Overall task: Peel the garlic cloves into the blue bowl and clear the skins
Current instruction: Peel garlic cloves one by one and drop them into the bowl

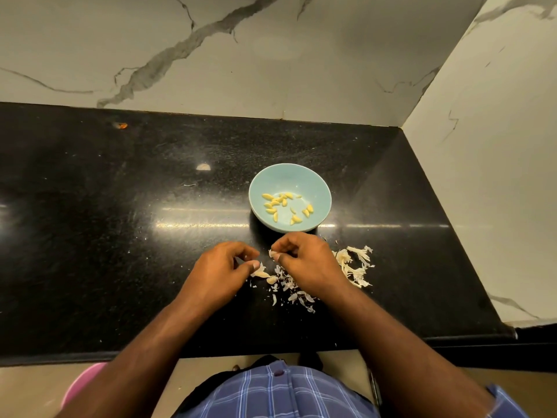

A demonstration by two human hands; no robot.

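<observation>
A light blue bowl (313, 182) stands on the black counter and holds several peeled yellow garlic cloves (278, 202). Just in front of it, my right hand (304, 263) pinches a small whitish garlic clove (272, 253) between thumb and fingertips. My left hand (223, 270) is beside it with curled fingers, its thumb and forefinger pinching a scrap of pale skin (256, 265). Unpeeled cloves (271, 279) and loose skins (294, 292) lie under and between the hands. A bigger heap of dry skins (357, 265) lies to the right of my right hand.
The black stone counter (120, 236) runs left; marble walls close it at the back and on the right. Its front edge is near my body. A pink object (80, 384) shows below the counter at the lower left. A small orange speck (122, 125) lies far back left.
</observation>
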